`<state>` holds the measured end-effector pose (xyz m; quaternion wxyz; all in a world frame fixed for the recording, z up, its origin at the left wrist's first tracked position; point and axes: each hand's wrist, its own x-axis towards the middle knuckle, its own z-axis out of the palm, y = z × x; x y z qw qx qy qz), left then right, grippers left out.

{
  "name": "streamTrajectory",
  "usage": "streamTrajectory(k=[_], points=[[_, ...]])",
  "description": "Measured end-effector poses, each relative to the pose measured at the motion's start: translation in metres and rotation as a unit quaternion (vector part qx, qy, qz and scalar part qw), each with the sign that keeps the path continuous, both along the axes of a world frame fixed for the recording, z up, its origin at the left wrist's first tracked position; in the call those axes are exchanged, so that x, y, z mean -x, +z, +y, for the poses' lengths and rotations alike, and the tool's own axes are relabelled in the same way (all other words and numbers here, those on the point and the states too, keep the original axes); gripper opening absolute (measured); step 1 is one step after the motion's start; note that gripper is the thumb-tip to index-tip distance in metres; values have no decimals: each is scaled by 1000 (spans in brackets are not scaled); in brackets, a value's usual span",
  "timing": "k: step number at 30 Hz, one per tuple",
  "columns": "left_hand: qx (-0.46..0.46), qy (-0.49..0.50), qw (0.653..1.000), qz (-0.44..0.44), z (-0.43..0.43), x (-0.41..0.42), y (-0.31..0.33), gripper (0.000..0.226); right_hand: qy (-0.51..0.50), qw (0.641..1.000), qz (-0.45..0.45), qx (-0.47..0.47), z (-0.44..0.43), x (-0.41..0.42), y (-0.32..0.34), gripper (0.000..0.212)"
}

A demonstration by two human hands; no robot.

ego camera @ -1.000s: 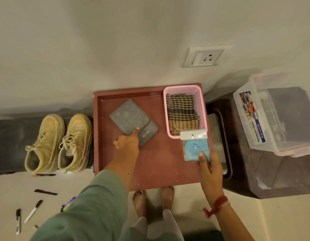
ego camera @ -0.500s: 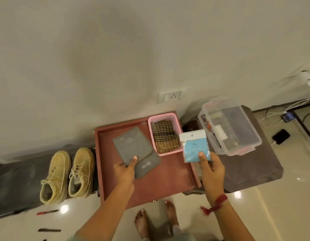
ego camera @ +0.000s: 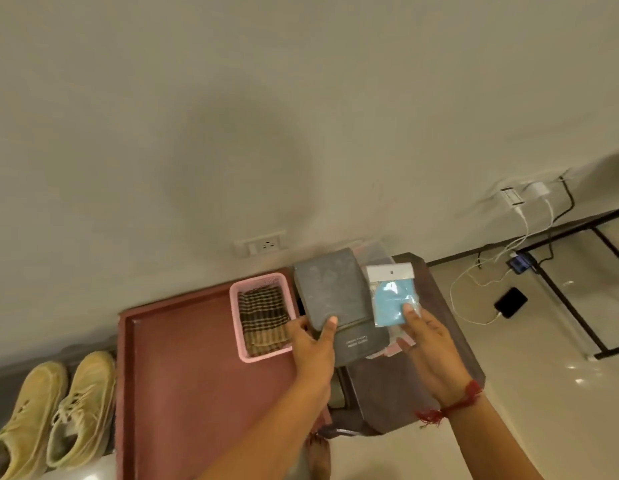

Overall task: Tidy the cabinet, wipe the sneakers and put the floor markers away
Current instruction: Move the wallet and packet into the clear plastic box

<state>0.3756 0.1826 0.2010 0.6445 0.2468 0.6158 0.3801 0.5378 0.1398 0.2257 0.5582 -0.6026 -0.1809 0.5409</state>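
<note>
The left grip (ego camera: pixel 313 344) is clamped on two grey pouches (ego camera: pixel 330 292). They are stacked, the paler one on top and a darker one with small white lettering showing below it. The thumb presses on the top pouch's near edge and the fingers are hidden underneath. The stack is held in the air, tilted up and away from the grip.

Just right of it, the right grip (ego camera: pixel 429 337) pinches a blue packet (ego camera: pixel 391 301) in a clear sleeve with a white header. The thumb lies on the packet's lower corner and the fingers are behind it. A red thread (ego camera: pixel 464 398) circles that wrist. The packet is beside the pouches, and I cannot tell whether they touch.

Behind both held things, part of a clear box (ego camera: pixel 374 252) shows, mostly hidden. Under the right grip stands a dark stand (ego camera: pixel 387 393).

Just left of the left grip, a pink basket (ego camera: pixel 234 317) sits on the red worktop (ego camera: pixel 197 368) at its far right corner, with a folded checked cloth (ego camera: pixel 263 318) inside. Well left of that grip, past the worktop's edge, the sneakers (ego camera: pixel 83 403) sit side by side on a dark ledge, toes toward the wall.

A socket (ego camera: pixel 266 243) is on the wall beyond the basket. Far right of the right grip, a phone (ego camera: pixel 510 302) lies on the floor, on a white cable.
</note>
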Motion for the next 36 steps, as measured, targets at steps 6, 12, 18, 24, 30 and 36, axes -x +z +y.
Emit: streamTrajectory(k=[6, 12, 18, 24, 30, 36], points=[[5, -19, 1000, 13, 6, -44, -22, 42, 35, 997, 53, 53, 29, -24, -23, 31], [-35, -115, 990, 68, 23, -37, -32, 32, -5, 999, -16, 38, 50, -42, -46, 23], [-99, -248, 939, 218, 41, -11, -64, 66, -29, 997, -62, 41, 64, -51, -74, 18], [-168, -367, 885, 232, 37, -20, -76, 107, -59, 993, -93, 33, 48, -67, -86, 17], [-136, -398, 863, 278, 34, -14, -95, 95, -28, 974, -208, 87, 61, -52, -112, 16], [-115, -370, 900, 201, 29, -29, -100, 111, -32, 944, -300, 135, 70, -39, -135, 20]])
